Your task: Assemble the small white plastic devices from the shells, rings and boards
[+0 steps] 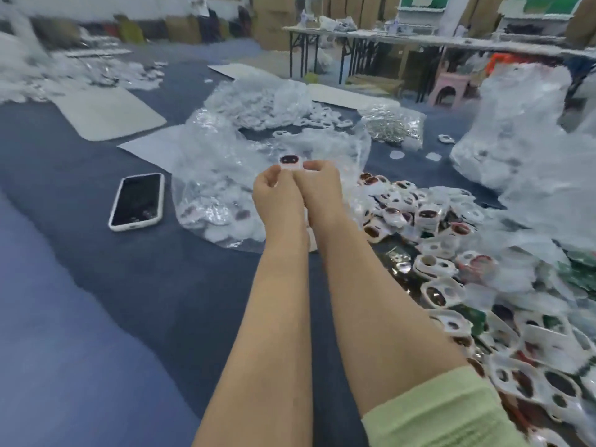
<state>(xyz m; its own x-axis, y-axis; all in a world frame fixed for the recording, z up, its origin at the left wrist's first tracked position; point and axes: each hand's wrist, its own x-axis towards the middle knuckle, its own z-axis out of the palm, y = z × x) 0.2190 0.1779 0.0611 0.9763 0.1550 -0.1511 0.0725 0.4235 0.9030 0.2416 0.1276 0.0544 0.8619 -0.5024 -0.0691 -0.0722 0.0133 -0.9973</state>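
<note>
Left hand and right hand: held side by side, touching, fingers curled inward, fingertips of both brought together to pinch one small white device along its lower edge. Device: rounded white plastic body, dark reddish-brown oval window on the face, two pale spots seen within the window; the lower part is hidden by the fingers. Orientation: long axis laid left to right across the view, windowed face turned up and back toward the camera. Position: raised above a crumpled clear plastic bag, clear of the table surface. Arms: both forearms are stretched straight forward, close together and converging at the wrists; a pale green sleeve is seen on the right arm. Beneath and around: a blue cloth is spread over the table. To the left of the bag a phone in a white case is laid screen up. To the right of the arms a heap of white shells with dark openings is spread over the cloth, some mixed with green boards. Farther off: a bag of silvery parts, a large clear bag of white pieces, and flat white sheets are noted. The picture is blurred; finer detail cannot be told.
</note>
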